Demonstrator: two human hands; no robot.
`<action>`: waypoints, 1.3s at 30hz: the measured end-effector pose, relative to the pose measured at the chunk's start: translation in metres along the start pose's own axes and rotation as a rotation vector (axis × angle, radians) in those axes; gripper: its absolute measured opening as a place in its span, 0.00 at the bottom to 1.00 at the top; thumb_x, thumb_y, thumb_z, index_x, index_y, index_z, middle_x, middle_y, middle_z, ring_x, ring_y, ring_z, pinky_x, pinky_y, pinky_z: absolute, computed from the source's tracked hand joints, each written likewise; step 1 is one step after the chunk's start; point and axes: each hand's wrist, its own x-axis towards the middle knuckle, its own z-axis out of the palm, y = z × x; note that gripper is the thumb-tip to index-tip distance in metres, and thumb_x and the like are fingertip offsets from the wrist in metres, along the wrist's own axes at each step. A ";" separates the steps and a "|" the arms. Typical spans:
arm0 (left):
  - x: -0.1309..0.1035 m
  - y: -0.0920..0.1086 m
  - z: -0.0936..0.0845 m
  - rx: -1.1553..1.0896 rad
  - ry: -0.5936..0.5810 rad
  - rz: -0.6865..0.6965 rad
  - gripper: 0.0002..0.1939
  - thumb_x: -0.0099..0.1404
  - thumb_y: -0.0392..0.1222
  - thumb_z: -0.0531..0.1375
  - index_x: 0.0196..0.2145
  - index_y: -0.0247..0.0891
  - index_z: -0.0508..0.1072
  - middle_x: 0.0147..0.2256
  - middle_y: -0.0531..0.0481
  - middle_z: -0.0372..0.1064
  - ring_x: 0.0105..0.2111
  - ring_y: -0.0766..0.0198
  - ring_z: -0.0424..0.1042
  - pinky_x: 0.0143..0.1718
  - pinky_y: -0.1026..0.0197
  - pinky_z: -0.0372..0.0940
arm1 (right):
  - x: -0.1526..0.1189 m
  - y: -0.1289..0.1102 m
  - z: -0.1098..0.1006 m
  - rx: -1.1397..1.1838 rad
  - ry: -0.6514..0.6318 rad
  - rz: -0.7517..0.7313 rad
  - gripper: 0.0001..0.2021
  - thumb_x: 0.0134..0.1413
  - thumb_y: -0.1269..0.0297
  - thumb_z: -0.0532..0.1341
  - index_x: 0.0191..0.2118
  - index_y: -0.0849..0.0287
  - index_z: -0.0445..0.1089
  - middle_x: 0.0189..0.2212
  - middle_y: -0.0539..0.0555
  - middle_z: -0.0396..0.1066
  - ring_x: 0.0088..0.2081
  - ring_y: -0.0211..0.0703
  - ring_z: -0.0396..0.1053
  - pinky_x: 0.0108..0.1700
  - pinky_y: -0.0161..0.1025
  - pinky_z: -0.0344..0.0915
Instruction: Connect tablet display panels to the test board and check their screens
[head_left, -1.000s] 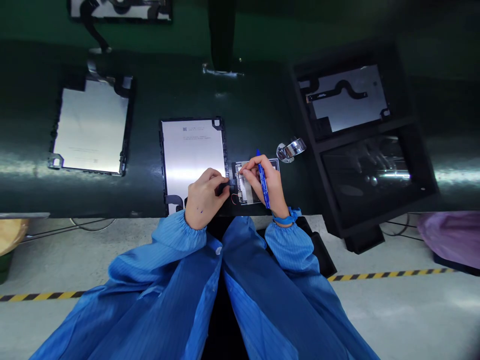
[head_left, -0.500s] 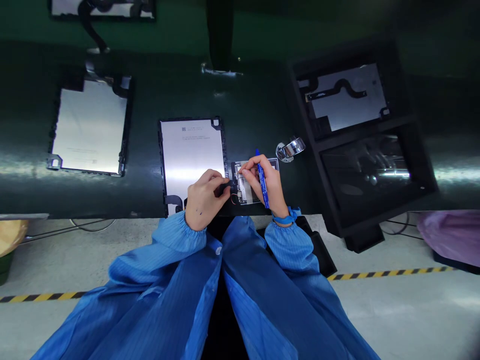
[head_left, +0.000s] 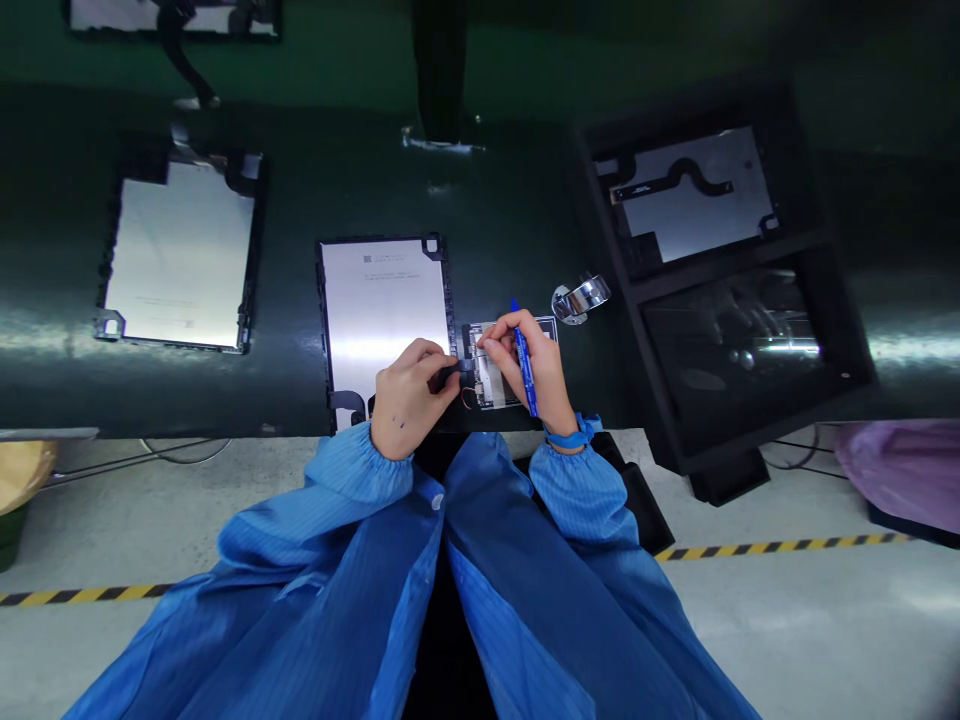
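1. Pinching: left hand [head_left: 409, 400], thumb and fingers closed on a dark strip [head_left: 465, 367], between panel and board.
2. Right hand [head_left: 546, 380]: fingers curled, grasping a blue pen [head_left: 526, 372]; thumb and forefinger meet over the circuit board, any small item between them indiscernible.
3. Circuit board [head_left: 495, 388]: on the green table [head_left: 510, 230], partly under the right hand.
4. Silver-backed panel [head_left: 386, 315]: flat, just left of the board.
5. Shiny metal piece [head_left: 583, 298]: beyond the right hand, near the black tray [head_left: 814, 248].
6. Second panel [head_left: 180, 255]: table's left side.
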 end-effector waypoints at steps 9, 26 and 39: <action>0.000 -0.001 0.004 0.006 -0.010 -0.009 0.07 0.60 0.33 0.64 0.36 0.38 0.81 0.38 0.49 0.77 0.25 0.67 0.72 0.29 0.62 0.67 | 0.006 -0.005 -0.015 -0.085 -0.215 -0.048 0.09 0.55 0.67 0.65 0.41 0.54 0.66 0.32 0.46 0.66 0.32 0.37 0.64 0.38 0.36 0.61; -0.045 -0.073 -0.108 -0.757 0.042 -0.664 0.31 0.59 0.46 0.68 0.58 0.39 0.70 0.58 0.39 0.71 0.59 0.48 0.69 0.63 0.43 0.62 | -0.018 -0.020 0.003 -0.479 -0.414 -0.273 0.52 0.50 0.50 0.71 0.73 0.54 0.41 0.69 0.63 0.55 0.71 0.59 0.50 0.73 0.64 0.38; 0.017 0.020 -0.098 -1.169 -0.508 -0.264 0.25 0.72 0.52 0.47 0.42 0.40 0.81 0.47 0.41 0.78 0.48 0.49 0.77 0.54 0.46 0.71 | -0.011 -0.064 -0.033 0.104 0.066 -0.031 0.34 0.63 0.46 0.57 0.70 0.48 0.50 0.68 0.56 0.59 0.68 0.55 0.59 0.65 0.55 0.63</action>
